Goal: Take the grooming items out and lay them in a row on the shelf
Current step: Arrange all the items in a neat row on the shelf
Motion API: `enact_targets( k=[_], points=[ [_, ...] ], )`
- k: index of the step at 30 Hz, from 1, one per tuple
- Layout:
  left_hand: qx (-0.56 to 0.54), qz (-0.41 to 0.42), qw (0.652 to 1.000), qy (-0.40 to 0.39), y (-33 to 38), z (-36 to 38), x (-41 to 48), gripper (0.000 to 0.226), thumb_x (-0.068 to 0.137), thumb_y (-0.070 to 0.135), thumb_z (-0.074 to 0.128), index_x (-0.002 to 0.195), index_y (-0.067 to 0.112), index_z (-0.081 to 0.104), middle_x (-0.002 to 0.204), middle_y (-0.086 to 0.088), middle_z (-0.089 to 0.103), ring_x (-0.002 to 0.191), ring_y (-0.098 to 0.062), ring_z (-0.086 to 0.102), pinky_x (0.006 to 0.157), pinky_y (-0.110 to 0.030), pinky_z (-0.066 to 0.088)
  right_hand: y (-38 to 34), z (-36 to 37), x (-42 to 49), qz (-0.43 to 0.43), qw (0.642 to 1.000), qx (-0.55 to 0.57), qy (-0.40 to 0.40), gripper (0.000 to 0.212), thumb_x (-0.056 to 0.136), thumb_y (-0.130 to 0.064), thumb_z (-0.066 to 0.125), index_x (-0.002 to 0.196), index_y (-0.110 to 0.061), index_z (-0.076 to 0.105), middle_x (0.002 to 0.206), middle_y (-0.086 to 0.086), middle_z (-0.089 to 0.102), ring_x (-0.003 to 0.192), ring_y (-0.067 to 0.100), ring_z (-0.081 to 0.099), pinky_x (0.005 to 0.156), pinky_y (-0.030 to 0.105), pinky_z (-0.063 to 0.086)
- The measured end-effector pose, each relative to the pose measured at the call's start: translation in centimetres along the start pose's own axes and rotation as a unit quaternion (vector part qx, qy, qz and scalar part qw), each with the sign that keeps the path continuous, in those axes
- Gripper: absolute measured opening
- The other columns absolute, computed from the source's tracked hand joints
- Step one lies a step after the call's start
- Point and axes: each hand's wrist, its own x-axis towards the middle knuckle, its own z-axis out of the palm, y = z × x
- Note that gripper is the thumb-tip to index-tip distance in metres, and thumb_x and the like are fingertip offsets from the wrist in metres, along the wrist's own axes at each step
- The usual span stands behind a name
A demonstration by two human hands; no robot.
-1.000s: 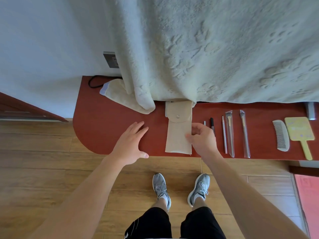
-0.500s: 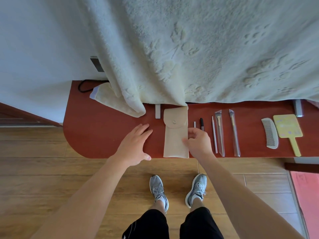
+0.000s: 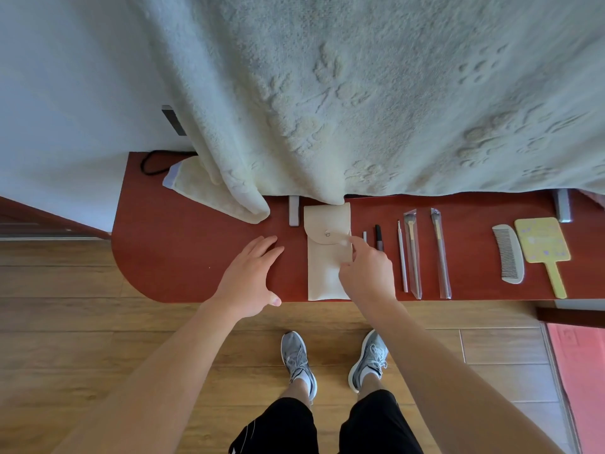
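Observation:
A beige fabric pouch [image 3: 322,273] with a snapped flap lies on the red-brown shelf [image 3: 183,257]. My right hand [image 3: 368,270] rests over the pouch's right edge, index finger stretched toward the flap's corner, holding nothing. My left hand [image 3: 250,276] lies flat on the shelf just left of the pouch, fingers spread. To the right lie a short silver stick [image 3: 364,236], a black pen-like tool [image 3: 379,235], a thin silver tool [image 3: 402,257], two wrapped brushes [image 3: 413,253] [image 3: 440,253], a white comb [image 3: 508,253] and a yellow hand mirror [image 3: 543,247].
A large cream towel [image 3: 360,93] hangs down over the back of the shelf, one folded corner [image 3: 216,194] resting on it. A black cord [image 3: 154,160] lies at the shelf's back left. Wooden floor and my grey shoes [image 3: 299,362] are below; a pink mat [image 3: 582,371] sits at right.
My right hand has opened from the pouch's right edge and its index finger now points at the flap. The left hand has stayed flat on the shelf. The camera view shifted slightly.

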Motion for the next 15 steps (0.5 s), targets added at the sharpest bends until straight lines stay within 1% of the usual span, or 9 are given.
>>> enact_targets(
  k=[2, 5, 7, 8, 12, 14, 15],
  points=[
    [-0.007, -0.002, 1.000, 0.002, 0.02, -0.03, -0.02, 0.109, 0.065, 0.038, 0.089, 0.155, 0.024, 0.029, 0.164, 0.011, 0.013, 0.152, -0.013, 0.006, 0.118, -0.040, 0.029, 0.00, -0.07, -0.05, -0.008, 1.000, -0.004, -0.002, 0.057, 0.085, -0.001, 0.054, 0.137, -0.024, 0.052, 0.084, -0.005, 0.066, 0.060, 0.009, 0.060, 0.060, 0.028, 0.059],
    [-0.010, -0.004, 1.000, 0.002, 0.01, -0.02, -0.06, 0.109, 0.065, 0.038, 0.089, 0.155, 0.024, 0.029, 0.164, 0.012, 0.013, 0.152, -0.012, 0.005, 0.117, -0.040, 0.029, 0.25, -0.03, -0.13, -0.018, 1.000, -0.018, 0.000, 0.053, 0.088, -0.007, 0.054, 0.137, -0.024, 0.054, 0.104, 0.000, 0.069, 0.070, 0.010, 0.063, 0.061, 0.022, 0.056],
    [-0.013, -0.004, 1.000, 0.002, -0.03, 0.02, -0.08, 0.109, 0.065, 0.038, 0.089, 0.155, 0.024, 0.029, 0.164, 0.012, 0.013, 0.152, -0.012, 0.005, 0.118, -0.039, 0.028, 0.33, 0.00, -0.20, -0.027, 0.999, -0.024, 0.001, 0.047, 0.090, -0.016, 0.059, 0.136, -0.023, 0.055, 0.113, 0.001, 0.067, 0.078, 0.011, 0.063, 0.063, 0.015, 0.049],
    [-0.014, -0.005, 1.000, 0.003, -0.05, 0.03, -0.09, 0.109, 0.065, 0.038, 0.089, 0.155, 0.024, 0.029, 0.164, 0.012, 0.013, 0.152, -0.012, 0.005, 0.118, -0.039, 0.028, 0.29, -0.02, -0.27, -0.030, 0.999, -0.028, 0.000, 0.046, 0.090, -0.022, 0.061, 0.135, -0.023, 0.056, 0.117, 0.001, 0.065, 0.082, 0.012, 0.063, 0.067, 0.015, 0.047],
    [-0.014, -0.004, 1.000, 0.006, 0.00, 0.07, -0.10, 0.110, 0.064, 0.038, 0.089, 0.155, 0.023, 0.029, 0.164, 0.011, 0.014, 0.152, -0.013, 0.006, 0.118, -0.039, 0.028, 0.31, 0.30, -0.47, -0.034, 0.999, -0.034, 0.009, 0.056, 0.085, -0.045, 0.068, 0.135, -0.025, 0.054, 0.124, 0.001, 0.059, 0.091, 0.012, 0.057, 0.086, 0.028, 0.052],
    [-0.013, -0.005, 1.000, 0.006, 0.09, 0.04, -0.13, 0.110, 0.064, 0.037, 0.090, 0.155, 0.023, 0.029, 0.164, 0.010, 0.014, 0.152, -0.014, 0.006, 0.117, -0.039, 0.028, 0.32, 0.56, -0.56, -0.035, 0.999, -0.041, 0.007, 0.062, 0.082, -0.051, 0.069, 0.136, -0.026, 0.052, 0.126, 0.001, 0.056, 0.100, 0.017, 0.059, 0.089, 0.032, 0.052],
    [-0.014, -0.005, 1.000, 0.007, 0.12, 0.03, -0.14, 0.110, 0.065, 0.037, 0.090, 0.155, 0.023, 0.029, 0.164, 0.010, 0.014, 0.152, -0.014, 0.006, 0.117, -0.039, 0.028, 0.31, 0.63, -0.61, -0.036, 0.998, -0.045, 0.005, 0.064, 0.081, -0.052, 0.069, 0.137, -0.026, 0.051, 0.126, 0.001, 0.054, 0.103, 0.018, 0.059, 0.088, 0.030, 0.050]
  ],
)
